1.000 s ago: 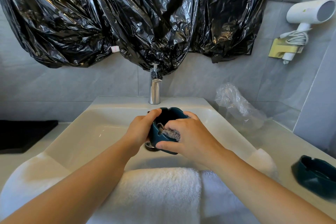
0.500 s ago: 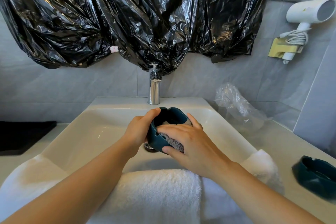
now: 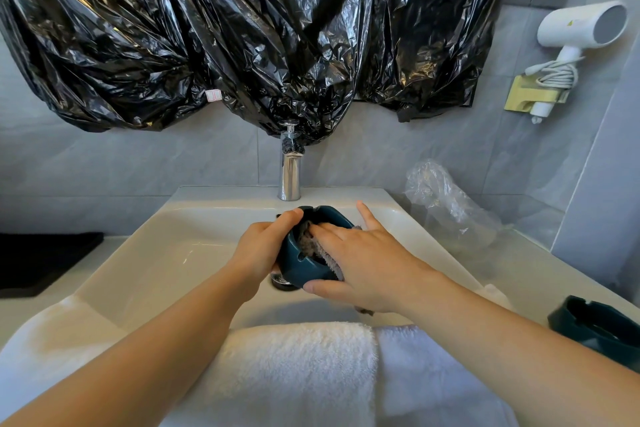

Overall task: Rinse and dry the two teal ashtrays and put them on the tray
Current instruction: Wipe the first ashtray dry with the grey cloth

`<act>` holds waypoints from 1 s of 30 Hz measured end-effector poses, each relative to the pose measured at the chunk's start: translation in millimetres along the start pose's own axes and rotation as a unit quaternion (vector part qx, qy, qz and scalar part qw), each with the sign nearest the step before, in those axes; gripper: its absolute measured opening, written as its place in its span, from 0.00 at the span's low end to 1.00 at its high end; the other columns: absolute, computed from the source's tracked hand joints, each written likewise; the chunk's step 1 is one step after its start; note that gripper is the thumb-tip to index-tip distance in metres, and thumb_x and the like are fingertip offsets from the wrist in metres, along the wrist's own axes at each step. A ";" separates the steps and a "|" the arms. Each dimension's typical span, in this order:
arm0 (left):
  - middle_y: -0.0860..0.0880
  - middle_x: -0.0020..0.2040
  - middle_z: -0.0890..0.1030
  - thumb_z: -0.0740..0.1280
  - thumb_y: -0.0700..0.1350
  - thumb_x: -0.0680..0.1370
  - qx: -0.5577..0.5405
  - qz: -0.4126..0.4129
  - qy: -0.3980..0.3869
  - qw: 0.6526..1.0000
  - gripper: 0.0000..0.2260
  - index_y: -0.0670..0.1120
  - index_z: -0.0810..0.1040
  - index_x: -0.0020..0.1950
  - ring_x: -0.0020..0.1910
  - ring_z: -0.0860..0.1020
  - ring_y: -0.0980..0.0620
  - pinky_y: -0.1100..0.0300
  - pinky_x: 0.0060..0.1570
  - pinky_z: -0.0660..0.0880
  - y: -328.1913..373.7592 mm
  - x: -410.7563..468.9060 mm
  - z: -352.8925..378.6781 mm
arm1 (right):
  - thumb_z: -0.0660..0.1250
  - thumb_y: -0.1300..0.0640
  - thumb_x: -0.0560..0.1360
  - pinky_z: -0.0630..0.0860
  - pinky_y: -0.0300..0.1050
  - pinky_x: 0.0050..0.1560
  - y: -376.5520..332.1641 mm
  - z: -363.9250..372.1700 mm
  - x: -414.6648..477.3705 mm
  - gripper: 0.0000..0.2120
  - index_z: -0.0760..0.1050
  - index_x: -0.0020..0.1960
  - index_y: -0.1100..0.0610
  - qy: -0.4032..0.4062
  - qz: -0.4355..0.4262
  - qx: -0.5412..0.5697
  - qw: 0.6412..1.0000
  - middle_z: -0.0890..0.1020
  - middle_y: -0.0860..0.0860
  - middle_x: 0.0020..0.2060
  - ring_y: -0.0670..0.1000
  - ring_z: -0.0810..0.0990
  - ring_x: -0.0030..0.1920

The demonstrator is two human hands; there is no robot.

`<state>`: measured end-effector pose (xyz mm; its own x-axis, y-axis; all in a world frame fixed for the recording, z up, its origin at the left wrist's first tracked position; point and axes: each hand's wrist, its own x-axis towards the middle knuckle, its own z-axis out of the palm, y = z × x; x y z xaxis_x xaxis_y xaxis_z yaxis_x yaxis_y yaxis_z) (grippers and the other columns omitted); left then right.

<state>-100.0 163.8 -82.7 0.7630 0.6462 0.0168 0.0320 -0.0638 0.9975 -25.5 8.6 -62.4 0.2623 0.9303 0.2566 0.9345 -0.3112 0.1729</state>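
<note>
left hand (image 3: 263, 250) grips the round teal ashtray (image 3: 304, 270) tilted over the white sink (image 3: 173, 253) so the right hand (image 3: 367, 267), fingers straight, presses a fuzzy grey cloth (image 3: 308, 243) inside.

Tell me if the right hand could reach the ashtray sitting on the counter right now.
Probably yes. That ashtray sits on the right hand's own side with open counter between, nothing blocking. But its fingers are pressing a cloth into the other ashtray, so it must leave that first.
</note>
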 end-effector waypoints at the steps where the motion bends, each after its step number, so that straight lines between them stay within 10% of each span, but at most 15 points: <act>1: 0.38 0.50 0.83 0.65 0.58 0.75 0.005 0.002 0.003 1.000 0.20 0.41 0.81 0.48 0.53 0.81 0.38 0.41 0.57 0.77 0.3 -0.6 0.1 | 0.55 0.31 0.75 0.38 0.60 0.77 -1.7 0.1 1.3 0.36 0.60 0.74 0.52 -0.002 0.014 -0.016 1.000 0.75 0.48 0.65 0.51 0.74 0.66; 7: 0.41 0.45 0.83 0.63 0.58 0.77 0.035 0.016 0.005 0.999 0.18 0.43 0.81 0.46 0.47 0.80 0.44 0.50 0.51 0.77 -0.8 -1.1 2.4 | 0.56 0.34 0.77 0.44 0.56 0.77 -19.9 -6.8 5.6 0.26 0.75 0.57 0.55 -0.008 0.009 -0.076 0.997 0.82 0.49 0.45 0.51 0.79 0.51; 12: 0.42 0.43 0.83 0.64 0.58 0.76 0.034 0.012 0.025 0.999 0.19 0.43 0.81 0.44 0.44 0.79 0.45 0.51 0.49 0.77 -0.9 0.5 1.8 | 0.70 0.36 0.69 0.61 0.43 0.67 -12.7 7.2 1.9 0.17 0.71 0.47 0.47 0.065 0.068 0.165 0.982 0.77 0.41 0.44 0.50 0.72 0.56; 21: 0.40 0.44 0.81 0.64 0.59 0.76 0.049 -0.007 0.048 0.998 0.21 0.41 0.80 0.43 0.44 0.78 0.43 0.49 0.50 0.78 -4.4 6.1 -1.4 | 0.75 0.53 0.69 0.78 0.37 0.49 0.8 20.6 -6.1 0.12 0.82 0.52 0.51 0.123 0.155 0.602 0.773 0.86 0.46 0.46 0.44 0.83 0.50; 30: 0.44 0.40 0.78 0.64 0.60 0.76 0.030 -0.020 0.134 0.990 0.19 0.44 0.74 0.37 0.49 0.80 0.40 0.43 0.54 0.79 -2.4 9.0 -7.6 | 0.67 0.45 0.76 0.79 0.53 0.56 28.4 40.0 -6.5 0.15 0.83 0.49 0.56 0.191 0.400 0.606 0.661 0.86 0.53 0.44 0.54 0.84 0.49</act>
<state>-98.1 175.5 -84.4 0.5624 0.8268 0.0026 0.1036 -0.0736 0.9919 9.0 1.5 -97.3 0.9252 0.3737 0.0668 0.1012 -0.0731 -0.9922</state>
